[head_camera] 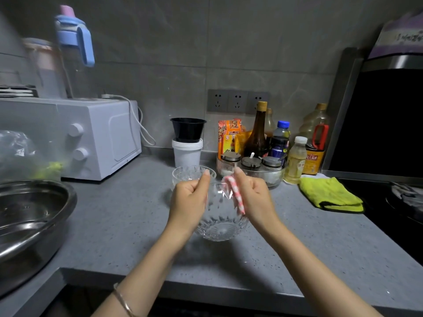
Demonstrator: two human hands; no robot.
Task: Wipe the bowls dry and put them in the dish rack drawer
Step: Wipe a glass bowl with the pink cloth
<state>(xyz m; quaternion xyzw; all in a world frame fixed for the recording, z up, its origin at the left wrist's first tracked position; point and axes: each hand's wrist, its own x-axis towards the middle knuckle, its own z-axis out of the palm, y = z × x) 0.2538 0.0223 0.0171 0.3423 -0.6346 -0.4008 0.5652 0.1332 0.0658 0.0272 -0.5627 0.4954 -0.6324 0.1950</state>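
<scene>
A clear cut-glass bowl (220, 221) is held just above the grey counter (128, 225), tilted toward me. My left hand (188, 201) grips its left rim with curled fingers. My right hand (253, 200) pinches a pink-and-white checked cloth (235, 195) against the bowl's right rim. A second, smaller glass bowl (186, 175) stands on the counter just behind my left hand. No dish rack drawer is in view.
A large steel basin (29, 223) fills the left edge. A white microwave (98, 138) stands behind it. A white tub with a black bowl (187, 131) on top, a seasoning tray (251, 170), several bottles and a yellow cloth (329, 195) line the back. A black stove (398, 202) lies right.
</scene>
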